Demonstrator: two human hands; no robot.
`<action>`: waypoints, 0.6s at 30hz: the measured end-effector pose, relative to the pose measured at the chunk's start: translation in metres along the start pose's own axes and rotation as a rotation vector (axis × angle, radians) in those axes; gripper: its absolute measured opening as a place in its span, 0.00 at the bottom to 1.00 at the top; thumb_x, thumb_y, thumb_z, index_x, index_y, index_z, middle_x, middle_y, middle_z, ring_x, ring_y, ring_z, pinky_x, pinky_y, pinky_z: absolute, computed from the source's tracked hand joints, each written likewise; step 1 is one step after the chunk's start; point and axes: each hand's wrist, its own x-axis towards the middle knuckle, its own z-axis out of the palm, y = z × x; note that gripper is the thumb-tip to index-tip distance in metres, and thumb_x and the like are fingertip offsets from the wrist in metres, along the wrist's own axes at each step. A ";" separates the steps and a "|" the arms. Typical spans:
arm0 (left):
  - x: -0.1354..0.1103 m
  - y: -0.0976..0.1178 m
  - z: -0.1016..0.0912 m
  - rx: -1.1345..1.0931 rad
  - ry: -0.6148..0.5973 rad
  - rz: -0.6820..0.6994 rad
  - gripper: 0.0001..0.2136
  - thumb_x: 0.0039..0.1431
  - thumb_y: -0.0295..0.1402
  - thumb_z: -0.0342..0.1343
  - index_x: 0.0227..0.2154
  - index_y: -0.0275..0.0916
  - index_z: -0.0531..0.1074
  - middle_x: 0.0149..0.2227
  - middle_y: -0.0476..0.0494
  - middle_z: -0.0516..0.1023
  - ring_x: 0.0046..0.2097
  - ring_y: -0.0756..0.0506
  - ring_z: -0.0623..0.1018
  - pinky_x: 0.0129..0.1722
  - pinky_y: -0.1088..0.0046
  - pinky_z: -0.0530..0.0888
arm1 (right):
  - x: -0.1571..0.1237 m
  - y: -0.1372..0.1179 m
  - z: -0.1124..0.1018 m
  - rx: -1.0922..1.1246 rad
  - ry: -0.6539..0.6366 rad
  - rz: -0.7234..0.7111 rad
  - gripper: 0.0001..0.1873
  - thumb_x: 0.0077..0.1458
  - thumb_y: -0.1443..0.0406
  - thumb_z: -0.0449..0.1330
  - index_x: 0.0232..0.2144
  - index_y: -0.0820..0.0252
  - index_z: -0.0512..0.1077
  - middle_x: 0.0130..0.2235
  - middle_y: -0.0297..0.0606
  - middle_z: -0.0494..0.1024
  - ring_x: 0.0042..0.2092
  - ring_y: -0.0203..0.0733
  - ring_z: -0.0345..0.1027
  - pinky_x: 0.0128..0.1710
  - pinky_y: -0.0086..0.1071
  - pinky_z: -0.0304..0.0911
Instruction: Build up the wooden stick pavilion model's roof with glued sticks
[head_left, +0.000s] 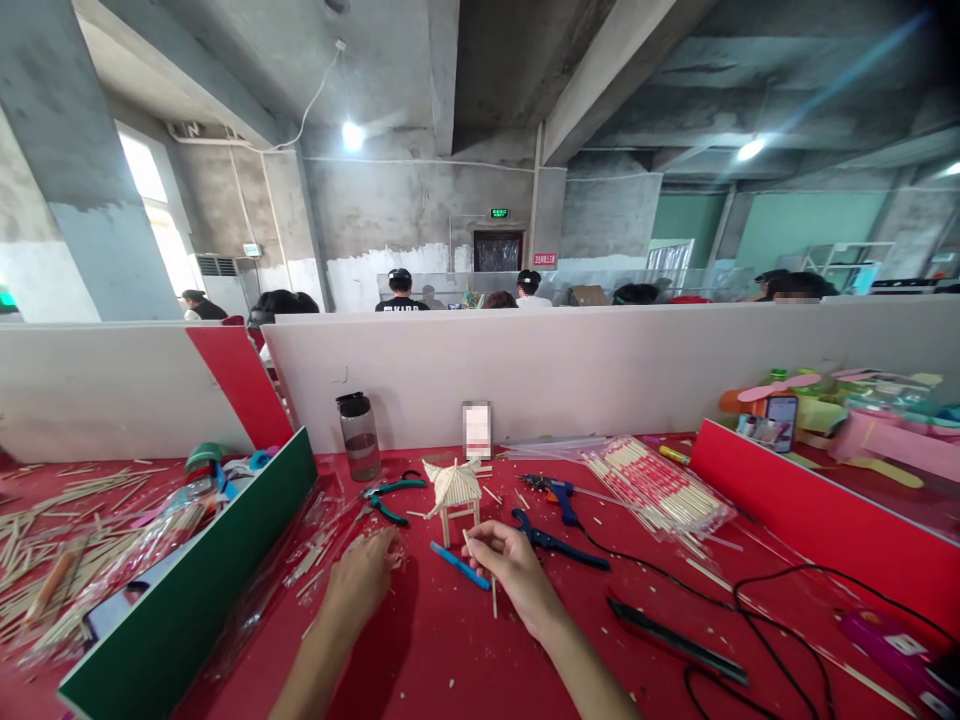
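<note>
My right hand (510, 565) pinches a short wooden stick (466, 541) between thumb and fingers. Another length of thin stick (494, 598) shows below that hand; whether it is held or lies on the table I cannot tell. Just beyond stands a small pavilion model (454, 490) of pale sticks, with a flared roof and legs. My left hand (364, 575) is low over the table among wood scraps, its fingers bent together and their tips partly hidden. A blue pen (459, 566) lies between my hands. Teal-handled pliers (394, 490) rest beyond my left hand.
Right of the model lie a blue glue gun (555, 495), dark blue cutters (562, 543), bundled sticks (660, 490) and a black tool (675, 640). A black cord (660, 580) loops nearby. A bottle (360, 437) and phone (477, 430) stand behind. Green (202, 580) and red (817, 500) boards flank me.
</note>
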 end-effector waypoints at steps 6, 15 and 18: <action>-0.002 0.014 -0.011 0.002 -0.013 0.063 0.08 0.63 0.27 0.51 0.33 0.40 0.75 0.33 0.39 0.82 0.35 0.40 0.81 0.31 0.73 0.63 | 0.000 -0.006 -0.002 -0.227 0.079 -0.181 0.18 0.52 0.50 0.68 0.32 0.60 0.76 0.31 0.40 0.79 0.33 0.45 0.74 0.34 0.34 0.69; -0.014 0.059 -0.008 -0.604 -0.144 0.283 0.12 0.65 0.42 0.55 0.41 0.39 0.77 0.30 0.46 0.80 0.28 0.46 0.75 0.30 0.75 0.68 | -0.013 -0.010 0.008 -0.621 -0.036 -0.467 0.04 0.62 0.64 0.60 0.36 0.56 0.74 0.35 0.37 0.80 0.36 0.41 0.74 0.38 0.31 0.68; -0.013 0.062 -0.002 -0.652 -0.106 0.262 0.13 0.64 0.42 0.56 0.35 0.38 0.78 0.27 0.47 0.78 0.28 0.47 0.73 0.30 0.75 0.68 | -0.013 -0.008 0.010 -0.620 -0.042 -0.459 0.04 0.62 0.63 0.59 0.35 0.55 0.74 0.35 0.37 0.79 0.36 0.41 0.74 0.38 0.31 0.68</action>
